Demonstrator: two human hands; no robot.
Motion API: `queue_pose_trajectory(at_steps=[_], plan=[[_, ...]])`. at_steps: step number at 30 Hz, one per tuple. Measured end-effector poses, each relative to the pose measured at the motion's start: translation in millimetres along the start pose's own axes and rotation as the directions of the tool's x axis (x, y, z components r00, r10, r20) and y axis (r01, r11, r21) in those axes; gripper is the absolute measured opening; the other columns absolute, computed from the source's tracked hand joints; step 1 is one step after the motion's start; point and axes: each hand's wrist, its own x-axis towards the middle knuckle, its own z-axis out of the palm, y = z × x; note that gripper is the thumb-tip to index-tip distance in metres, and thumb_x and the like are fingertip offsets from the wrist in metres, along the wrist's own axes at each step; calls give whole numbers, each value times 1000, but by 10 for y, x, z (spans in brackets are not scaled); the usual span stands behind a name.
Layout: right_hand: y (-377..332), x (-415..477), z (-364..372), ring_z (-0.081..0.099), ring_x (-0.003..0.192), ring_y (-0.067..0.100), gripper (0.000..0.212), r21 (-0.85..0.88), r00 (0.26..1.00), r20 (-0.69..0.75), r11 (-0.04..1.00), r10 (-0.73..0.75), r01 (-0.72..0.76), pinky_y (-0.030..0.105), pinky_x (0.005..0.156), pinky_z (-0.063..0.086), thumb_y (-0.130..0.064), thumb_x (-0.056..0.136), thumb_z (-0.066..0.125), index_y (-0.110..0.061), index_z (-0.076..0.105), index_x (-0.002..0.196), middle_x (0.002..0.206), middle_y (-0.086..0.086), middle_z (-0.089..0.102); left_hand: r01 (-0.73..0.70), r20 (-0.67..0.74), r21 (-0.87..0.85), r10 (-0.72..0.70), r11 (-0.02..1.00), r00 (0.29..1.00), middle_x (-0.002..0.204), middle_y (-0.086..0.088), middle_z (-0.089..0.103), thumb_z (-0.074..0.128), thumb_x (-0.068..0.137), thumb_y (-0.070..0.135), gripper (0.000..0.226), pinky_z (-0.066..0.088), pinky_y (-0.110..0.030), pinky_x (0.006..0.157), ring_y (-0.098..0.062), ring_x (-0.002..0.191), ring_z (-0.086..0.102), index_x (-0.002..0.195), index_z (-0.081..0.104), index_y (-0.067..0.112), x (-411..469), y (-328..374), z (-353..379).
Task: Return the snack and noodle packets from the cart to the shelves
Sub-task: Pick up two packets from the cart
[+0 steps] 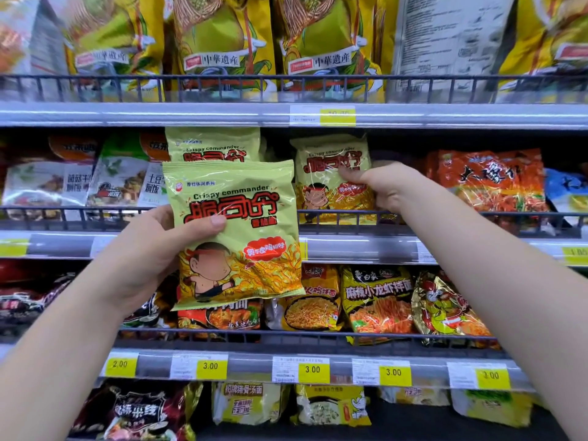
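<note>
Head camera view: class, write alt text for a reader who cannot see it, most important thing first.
The left hand holds up a green Crispy commander packet, while the right hand grips a matching packet standing on the middle shelf. Other noodle packets surround them, with yellow price tags beneath.

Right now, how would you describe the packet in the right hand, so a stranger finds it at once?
On the shelf below the big yellow bags, behind the wire rail, stands a light green Crispy commander packet, left of orange-red noodle packets. Alone among its twins, it is gripped at its right edge by the right hand.
</note>
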Motion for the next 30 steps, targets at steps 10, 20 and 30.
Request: queue_pose_trajectory(at_steps=[10, 20, 30], plan=[[15, 99, -38, 64, 121, 33, 122, -486, 999, -39, 874, -21, -1, 50, 101, 54, -65, 41, 89, -11, 53, 145, 141, 14, 63, -5, -3, -8, 5, 1000, 1000, 97, -8, 80, 88, 54, 35, 53, 58, -20, 59, -19, 79, 78, 100, 73, 14, -33, -6, 21], [53, 153, -69, 53, 56, 12, 79, -532, 996, -28, 845, -87, 59, 25, 58, 51, -48, 71, 89, -3, 62, 130, 78, 3, 66, 16, -44, 2, -16, 1000, 999, 88, -3, 80, 77, 70, 21, 28, 56, -19, 54, -14, 71, 77, 97, 70, 16, -58, 18, 114], [56, 96, -94, 53, 59, 18, 51, -534, 987, -16, 836, -161, 127, 29, 55, 49, -38, 71, 93, -11, 67, 106, 80, 10, 68, -20, -20, -19, 19, 1000, 1000, 92, -7, 80, 91, 43, 38, 54, 57, -19, 56, -16, 74, 78, 91, 75, 17, -5, -24, 143]])
